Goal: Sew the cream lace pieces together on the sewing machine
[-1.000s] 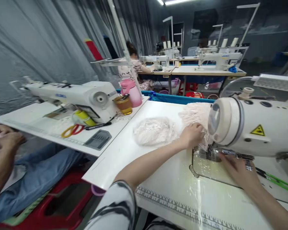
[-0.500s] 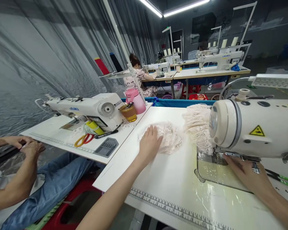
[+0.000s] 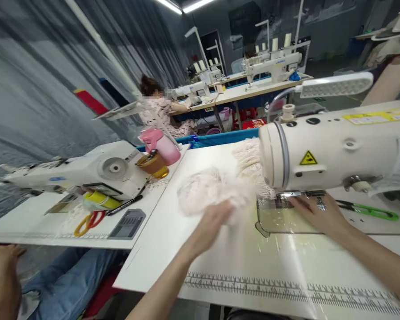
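The left hand (image 3: 214, 219) is over the near edge of a loose lace pile (image 3: 200, 192) on the white worktop (image 3: 220, 262). The hand is smeared by motion, so I cannot tell whether its grip is closed on the lace or only lies on it. The pile sits just left of the sewing machine (image 3: 336, 146), near the middle of the worktop. The right hand (image 3: 316, 215) lies flat on the shiny plate (image 3: 273, 220) under the machine's head, with its grip apart, its fingers stretched toward the needle area and nothing held. A second lace stack (image 3: 246, 158) rests behind the pile, touching the machine's head. Green snips (image 3: 370, 210) lie on the worktop to the right of the right hand, below the machine's arm, and a lamp (image 3: 333, 84) on a bent neck stands above the machine. A printed ruler (image 3: 270, 289) runs along the worktop's near edge. On the next worktop to the left are another machine (image 3: 86, 171), a pink jug (image 3: 163, 146), an amber jar (image 3: 152, 164), a pen (image 3: 125, 205) and scissors (image 3: 86, 222). A co-worker's hand (image 3: 2, 278) shows at the lower left, and a seated person (image 3: 158, 113) works further back.
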A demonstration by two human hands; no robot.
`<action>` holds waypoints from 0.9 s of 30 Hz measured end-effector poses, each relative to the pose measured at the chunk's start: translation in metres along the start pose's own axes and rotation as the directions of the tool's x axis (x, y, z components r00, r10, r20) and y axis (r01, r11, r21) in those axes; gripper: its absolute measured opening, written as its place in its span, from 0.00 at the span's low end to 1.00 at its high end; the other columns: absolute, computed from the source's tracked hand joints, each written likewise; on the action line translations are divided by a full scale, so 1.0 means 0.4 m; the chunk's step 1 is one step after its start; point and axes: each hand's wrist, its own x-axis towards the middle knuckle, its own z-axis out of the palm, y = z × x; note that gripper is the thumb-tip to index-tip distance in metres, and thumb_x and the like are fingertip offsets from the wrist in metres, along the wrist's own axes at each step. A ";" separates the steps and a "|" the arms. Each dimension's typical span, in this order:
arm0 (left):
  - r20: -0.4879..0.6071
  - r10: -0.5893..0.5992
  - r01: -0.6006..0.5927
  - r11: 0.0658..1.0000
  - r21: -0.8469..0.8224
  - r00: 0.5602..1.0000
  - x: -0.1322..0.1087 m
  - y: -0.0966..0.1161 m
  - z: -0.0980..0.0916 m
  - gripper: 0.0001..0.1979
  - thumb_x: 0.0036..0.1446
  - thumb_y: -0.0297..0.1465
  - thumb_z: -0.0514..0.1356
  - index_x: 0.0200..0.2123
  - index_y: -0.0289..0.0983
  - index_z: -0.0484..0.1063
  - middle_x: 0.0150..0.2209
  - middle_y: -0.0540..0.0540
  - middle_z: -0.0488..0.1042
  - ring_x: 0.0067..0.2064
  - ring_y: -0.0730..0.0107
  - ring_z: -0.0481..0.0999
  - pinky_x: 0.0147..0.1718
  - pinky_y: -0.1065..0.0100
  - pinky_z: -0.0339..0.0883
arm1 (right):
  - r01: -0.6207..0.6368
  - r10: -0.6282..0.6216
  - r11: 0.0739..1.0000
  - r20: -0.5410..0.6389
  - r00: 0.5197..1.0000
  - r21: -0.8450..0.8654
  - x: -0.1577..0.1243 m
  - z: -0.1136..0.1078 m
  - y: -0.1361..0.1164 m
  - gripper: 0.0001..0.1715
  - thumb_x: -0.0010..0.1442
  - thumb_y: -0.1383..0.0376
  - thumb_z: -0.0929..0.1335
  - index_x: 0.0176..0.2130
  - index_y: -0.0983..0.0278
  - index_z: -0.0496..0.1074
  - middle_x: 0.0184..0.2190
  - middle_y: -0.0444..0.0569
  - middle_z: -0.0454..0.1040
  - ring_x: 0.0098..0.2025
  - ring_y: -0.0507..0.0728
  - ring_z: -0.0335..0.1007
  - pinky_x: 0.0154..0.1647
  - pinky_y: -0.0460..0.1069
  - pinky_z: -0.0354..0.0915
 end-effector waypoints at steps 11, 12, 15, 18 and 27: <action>0.425 0.459 -0.617 0.676 0.402 0.780 -0.036 0.062 0.198 0.18 0.60 0.28 0.52 0.53 0.36 0.67 0.55 0.43 0.69 0.56 0.59 0.68 0.53 0.55 0.67 | 0.473 -0.474 0.880 0.102 0.875 0.031 0.020 -0.042 -0.039 0.17 0.58 0.73 0.59 0.40 0.61 0.73 0.37 0.44 0.76 0.37 0.51 0.69 0.36 0.48 0.64; 0.419 0.469 -0.625 0.651 0.431 0.778 -0.034 0.057 0.194 0.18 0.60 0.26 0.51 0.53 0.36 0.67 0.55 0.43 0.69 0.56 0.59 0.68 0.54 0.54 0.65 | 0.528 -0.529 0.848 0.106 0.842 0.042 0.020 -0.046 -0.043 0.17 0.58 0.73 0.59 0.39 0.60 0.73 0.38 0.43 0.76 0.39 0.51 0.69 0.36 0.48 0.63; 0.392 0.472 -0.614 0.600 0.513 0.789 -0.018 0.051 0.184 0.16 0.59 0.24 0.49 0.48 0.34 0.70 0.52 0.43 0.72 0.53 0.58 0.71 0.54 0.52 0.65 | 0.573 -0.571 0.819 0.154 0.806 0.037 0.018 -0.047 -0.042 0.17 0.58 0.74 0.59 0.35 0.61 0.74 0.35 0.41 0.76 0.42 0.52 0.67 0.33 0.48 0.61; 0.348 0.471 -0.582 0.581 0.569 0.811 -0.006 0.055 0.200 0.14 0.60 0.25 0.50 0.45 0.32 0.72 0.50 0.42 0.73 0.51 0.59 0.73 0.49 0.57 0.70 | 0.533 -0.529 0.845 0.199 0.825 0.040 0.015 -0.038 -0.030 0.18 0.58 0.75 0.59 0.36 0.61 0.74 0.35 0.42 0.76 0.43 0.53 0.67 0.35 0.48 0.61; 0.390 0.496 -0.617 0.467 0.634 0.776 0.007 0.034 0.261 0.22 0.59 0.23 0.47 0.56 0.25 0.63 0.57 0.35 0.65 0.58 0.53 0.65 0.52 0.56 0.66 | 0.419 -0.381 0.902 0.261 0.887 -0.107 0.020 -0.049 -0.040 0.17 0.59 0.72 0.60 0.40 0.61 0.74 0.43 0.46 0.75 0.39 0.53 0.70 0.36 0.49 0.61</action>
